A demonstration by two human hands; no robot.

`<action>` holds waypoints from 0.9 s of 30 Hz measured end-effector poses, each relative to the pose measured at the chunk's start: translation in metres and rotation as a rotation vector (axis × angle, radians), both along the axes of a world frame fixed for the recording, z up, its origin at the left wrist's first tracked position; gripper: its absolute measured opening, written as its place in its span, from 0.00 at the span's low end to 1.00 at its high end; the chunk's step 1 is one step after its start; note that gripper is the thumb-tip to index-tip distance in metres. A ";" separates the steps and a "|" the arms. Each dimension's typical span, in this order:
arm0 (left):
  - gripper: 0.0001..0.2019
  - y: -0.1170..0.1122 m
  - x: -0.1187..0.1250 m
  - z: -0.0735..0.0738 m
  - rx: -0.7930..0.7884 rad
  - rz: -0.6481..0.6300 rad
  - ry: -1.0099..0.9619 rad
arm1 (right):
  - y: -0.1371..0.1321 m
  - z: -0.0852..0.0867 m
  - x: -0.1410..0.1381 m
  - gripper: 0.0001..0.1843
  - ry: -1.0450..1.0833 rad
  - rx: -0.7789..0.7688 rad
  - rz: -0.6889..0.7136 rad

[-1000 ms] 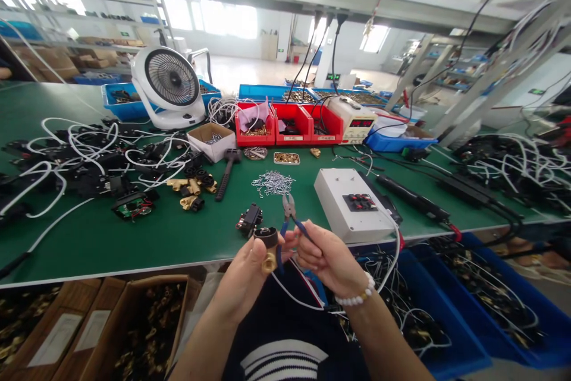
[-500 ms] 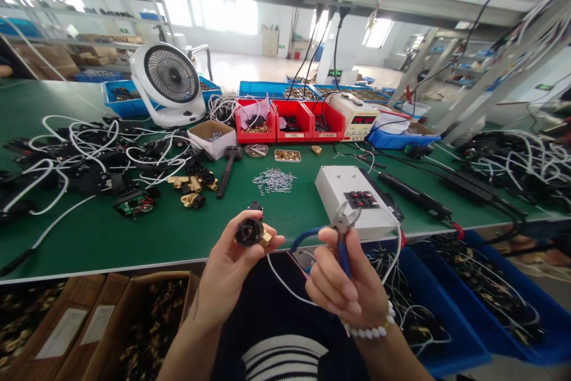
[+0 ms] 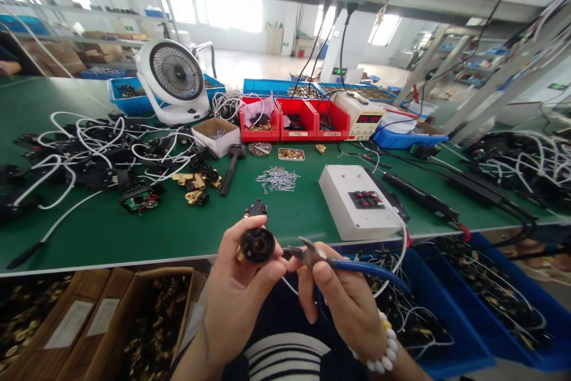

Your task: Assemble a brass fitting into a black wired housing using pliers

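My left hand (image 3: pixel 241 286) is closed around a round black fitting (image 3: pixel 257 245), its hollow open end facing me and a small black block at its top. A white cable (image 3: pixel 289 285) runs below it. In my right hand (image 3: pixel 343 292) is a pair of blue-handled cutting pliers (image 3: pixel 312 254), jaws apart and pointing left towards the fitting. The fingertips of both hands are close together, and whether they touch is hard to tell. Just beyond lies a pile of small bent wire clips (image 3: pixel 277 179) on the green bench (image 3: pixel 200 232).
A black hammer (image 3: pixel 232 170) and brass fittings (image 3: pixel 196 182) lie left of the clips. On the right stand a grey switch box (image 3: pixel 341 197) and a black electric screwdriver (image 3: pixel 419 197). Red bins (image 3: pixel 298 131), a power supply (image 3: pixel 363 119) and a white fan (image 3: pixel 172 81) line the back.
The pliers have swung from pointing upward to pointing left, and my right hand has come closer to my left. The fitting has turned so its open end faces me more.
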State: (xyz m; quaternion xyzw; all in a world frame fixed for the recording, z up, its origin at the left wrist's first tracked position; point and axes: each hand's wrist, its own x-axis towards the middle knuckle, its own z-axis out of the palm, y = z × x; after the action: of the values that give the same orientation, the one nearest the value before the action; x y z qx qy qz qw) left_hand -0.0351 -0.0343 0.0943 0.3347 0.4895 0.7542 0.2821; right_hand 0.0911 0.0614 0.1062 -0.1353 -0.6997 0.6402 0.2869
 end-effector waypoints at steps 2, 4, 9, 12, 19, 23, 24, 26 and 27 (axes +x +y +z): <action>0.22 0.001 0.001 -0.001 0.016 0.031 0.060 | -0.001 0.002 -0.002 0.29 -0.049 -0.126 0.058; 0.21 0.002 0.001 -0.003 0.032 0.088 0.139 | 0.000 0.004 -0.004 0.30 -0.071 -0.248 0.129; 0.20 0.002 -0.002 -0.009 0.006 0.217 0.324 | 0.000 0.004 -0.008 0.29 -0.080 -0.454 0.264; 0.20 0.001 -0.004 -0.010 -0.002 0.236 0.393 | 0.000 0.005 -0.009 0.28 -0.089 -0.489 0.278; 0.18 -0.003 -0.011 -0.005 0.001 0.228 0.493 | -0.006 0.011 -0.010 0.30 -0.158 -0.455 0.227; 0.18 -0.004 -0.015 -0.003 0.019 0.226 0.527 | -0.011 0.010 -0.009 0.32 -0.181 -0.434 0.207; 0.18 -0.004 -0.016 -0.003 0.023 0.223 0.528 | -0.013 0.010 -0.009 0.32 -0.189 -0.431 0.207; 0.18 -0.005 -0.017 -0.002 0.022 0.215 0.520 | -0.015 0.010 -0.009 0.32 -0.201 -0.424 0.192; 0.18 -0.005 -0.018 -0.001 0.020 0.213 0.513 | -0.016 0.009 -0.010 0.32 -0.203 -0.418 0.177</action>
State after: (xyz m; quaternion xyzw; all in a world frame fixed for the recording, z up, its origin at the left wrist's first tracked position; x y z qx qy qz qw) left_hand -0.0526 -0.0392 0.0932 0.4639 0.5698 0.6752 0.0646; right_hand 0.0813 0.0457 0.1156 -0.1936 -0.5864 0.7768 0.1236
